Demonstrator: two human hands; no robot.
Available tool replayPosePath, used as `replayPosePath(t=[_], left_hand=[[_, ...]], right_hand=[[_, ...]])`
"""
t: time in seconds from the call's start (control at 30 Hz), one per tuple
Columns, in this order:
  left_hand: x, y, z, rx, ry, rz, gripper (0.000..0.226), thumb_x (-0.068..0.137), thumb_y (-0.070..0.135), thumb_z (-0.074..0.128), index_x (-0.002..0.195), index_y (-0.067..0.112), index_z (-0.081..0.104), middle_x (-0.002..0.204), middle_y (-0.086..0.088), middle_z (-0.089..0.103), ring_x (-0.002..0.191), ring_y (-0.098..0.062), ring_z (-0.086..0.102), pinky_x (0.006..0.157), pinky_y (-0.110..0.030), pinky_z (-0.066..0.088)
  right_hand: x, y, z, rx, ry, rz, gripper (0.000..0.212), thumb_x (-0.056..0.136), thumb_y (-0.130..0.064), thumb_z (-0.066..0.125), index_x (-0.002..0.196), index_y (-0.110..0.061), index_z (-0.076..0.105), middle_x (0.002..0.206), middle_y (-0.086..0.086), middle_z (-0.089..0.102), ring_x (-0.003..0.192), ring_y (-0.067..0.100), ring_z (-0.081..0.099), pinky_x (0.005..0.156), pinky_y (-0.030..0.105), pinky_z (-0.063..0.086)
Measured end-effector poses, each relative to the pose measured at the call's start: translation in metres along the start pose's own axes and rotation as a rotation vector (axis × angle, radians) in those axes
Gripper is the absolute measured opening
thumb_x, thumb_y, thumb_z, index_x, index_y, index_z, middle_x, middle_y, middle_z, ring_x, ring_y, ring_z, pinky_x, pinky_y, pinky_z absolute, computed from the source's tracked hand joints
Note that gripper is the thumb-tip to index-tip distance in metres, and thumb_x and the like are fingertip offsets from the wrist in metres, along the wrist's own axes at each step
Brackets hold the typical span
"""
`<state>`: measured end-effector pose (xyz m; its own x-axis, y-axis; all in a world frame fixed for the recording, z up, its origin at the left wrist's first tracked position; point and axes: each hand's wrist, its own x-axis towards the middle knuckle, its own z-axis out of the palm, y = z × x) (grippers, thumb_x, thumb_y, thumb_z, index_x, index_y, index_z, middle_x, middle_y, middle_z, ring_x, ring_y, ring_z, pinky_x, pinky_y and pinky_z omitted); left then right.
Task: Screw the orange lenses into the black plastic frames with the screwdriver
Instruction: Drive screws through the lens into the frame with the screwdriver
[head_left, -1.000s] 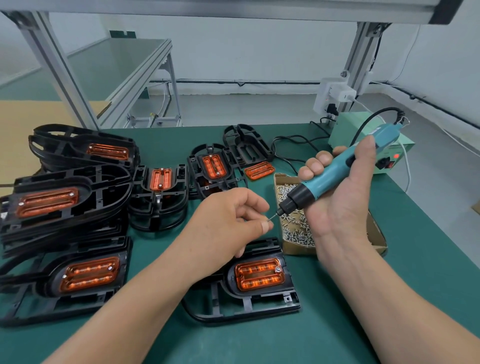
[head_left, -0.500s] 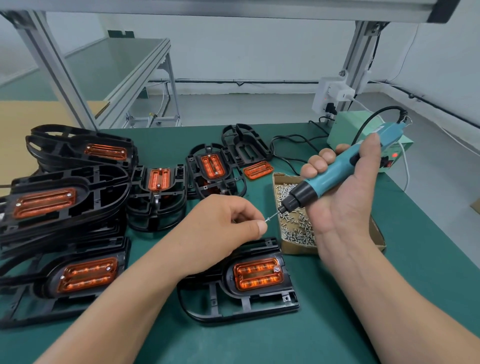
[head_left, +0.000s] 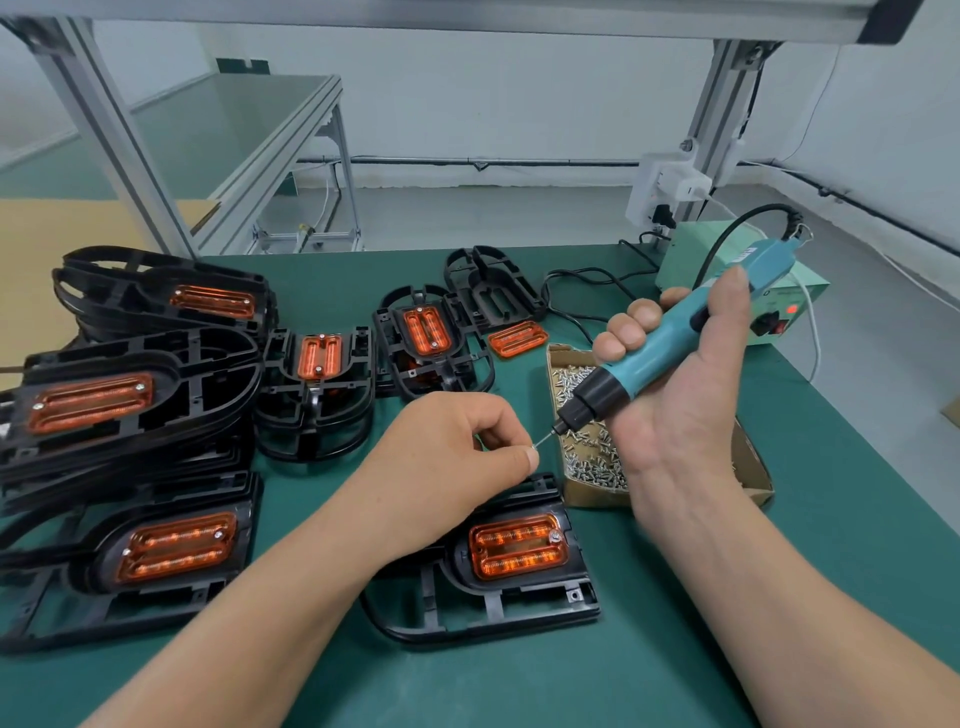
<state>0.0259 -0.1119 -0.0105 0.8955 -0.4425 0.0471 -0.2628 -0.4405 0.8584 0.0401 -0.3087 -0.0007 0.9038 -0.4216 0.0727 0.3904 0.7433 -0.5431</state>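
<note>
Right hand (head_left: 680, 415) wrapped round the teal screwdriver (head_left: 631, 371), held up off the bench (head_left: 727, 649), palm toward camera, thumb lying along the upper body, bit angled down and left. Left hand (head_left: 452, 457) pinching at the bit tip between thumb and forefinger, other fingers curled in. Looks like a small screw (head_left: 534, 446) in the pinch, but it's too tiny to say whether it's seated on the bit. Both hands are in the air above the near frame (head_left: 483, 608), which lies flat on the bench at front centre, its left part hidden under the left forearm. Its orange lens (head_left: 519, 551) sits in the frame's pocket, with one screw head visible at the lens's upper-right corner; can't tell about the opposite end. Cardboard box (head_left: 753, 483) of loose screws (head_left: 589, 457) is just right of that frame, partly behind the right hand. Spare lens (head_left: 518, 339) lies bare on the bench beyond the box, beside an empty frame (head_left: 491, 286) at the back. Two mid-bench frames (head_left: 311, 421) have lenses fitted, each lens showing two screw heads. Frame pile (head_left: 218, 384) on the left side, lenses fitted on the top ones, and one more lensed frame (head_left: 78, 613) flat at front left. Pale green control box (head_left: 810, 288) at the far right of the bench, red light lit on its front.
</note>
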Motion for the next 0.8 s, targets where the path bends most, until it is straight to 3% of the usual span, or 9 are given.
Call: replayPosePath(t=[0.23, 0.33, 0.43, 0.57, 0.63, 0.7, 0.8], left_hand=[[0.0, -0.002, 0.004, 0.058, 0.038, 0.022, 0.018, 0.087, 0.025, 0.082, 0.072, 0.028, 0.074, 0.059, 0.022, 0.063, 0.052, 0.005, 0.053, 0.055, -0.007, 0.04], [0.0, 0.0, -0.005, 0.084, -0.028, 0.013, 0.009, 0.085, 0.037, 0.085, 0.083, 0.035, 0.077, 0.076, 0.023, 0.072, 0.058, 0.006, 0.056, 0.06, -0.009, 0.043], [0.001, 0.001, -0.029, 0.141, -0.132, -0.004, 0.022, 0.085, 0.045, 0.084, 0.104, 0.041, 0.075, 0.097, 0.026, 0.075, 0.06, 0.01, 0.057, 0.065, -0.014, 0.043], [-0.002, 0.0, -0.052, 0.329, -0.162, -0.032, 0.011, 0.088, 0.037, 0.083, 0.098, 0.036, 0.078, 0.066, 0.039, 0.063, 0.058, 0.021, 0.056, 0.057, -0.001, 0.038], [-0.004, -0.001, -0.055, 0.467, -0.22, -0.076, 0.018, 0.087, 0.043, 0.082, 0.103, 0.038, 0.077, 0.083, 0.034, 0.07, 0.076, 0.018, 0.062, 0.071, -0.004, 0.043], [-0.004, -0.002, -0.054, 0.57, -0.281, -0.121, 0.027, 0.087, 0.048, 0.08, 0.112, 0.039, 0.075, 0.1, 0.025, 0.073, 0.092, 0.01, 0.065, 0.088, -0.018, 0.052], [-0.004, 0.0, -0.052, 0.593, -0.321, -0.145, 0.031, 0.088, 0.051, 0.078, 0.116, 0.038, 0.075, 0.101, 0.023, 0.073, 0.093, 0.007, 0.066, 0.091, -0.025, 0.056]], right_hand=[[-0.001, 0.001, 0.002, -0.006, 0.007, 0.012, 0.04, 0.102, -0.055, 0.064, 0.098, -0.017, 0.051, 0.076, 0.002, 0.049, 0.062, 0.015, 0.048, 0.057, 0.028, 0.046], [-0.002, 0.001, 0.002, 0.003, 0.014, 0.025, 0.041, 0.101, -0.055, 0.064, 0.097, -0.017, 0.051, 0.076, 0.002, 0.049, 0.063, 0.015, 0.048, 0.057, 0.028, 0.046], [-0.002, 0.0, 0.002, 0.01, 0.002, 0.04, 0.041, 0.101, -0.055, 0.064, 0.097, -0.017, 0.051, 0.077, 0.002, 0.049, 0.063, 0.015, 0.047, 0.057, 0.028, 0.046], [-0.008, 0.003, 0.003, -0.029, -0.075, 0.077, 0.04, 0.103, -0.057, 0.06, 0.097, -0.017, 0.054, 0.077, 0.001, 0.048, 0.062, 0.015, 0.047, 0.056, 0.028, 0.045], [-0.012, 0.007, 0.005, -0.064, -0.139, 0.094, 0.039, 0.104, -0.056, 0.057, 0.098, -0.017, 0.055, 0.077, 0.001, 0.048, 0.062, 0.015, 0.045, 0.056, 0.028, 0.044], [-0.018, 0.011, 0.007, -0.092, -0.209, 0.111, 0.038, 0.105, -0.055, 0.055, 0.1, -0.017, 0.055, 0.076, 0.002, 0.047, 0.062, 0.016, 0.045, 0.057, 0.029, 0.043], [-0.026, 0.018, 0.01, -0.118, -0.297, 0.133, 0.036, 0.107, -0.052, 0.052, 0.1, -0.017, 0.056, 0.076, 0.002, 0.048, 0.06, 0.015, 0.046, 0.055, 0.028, 0.044]])
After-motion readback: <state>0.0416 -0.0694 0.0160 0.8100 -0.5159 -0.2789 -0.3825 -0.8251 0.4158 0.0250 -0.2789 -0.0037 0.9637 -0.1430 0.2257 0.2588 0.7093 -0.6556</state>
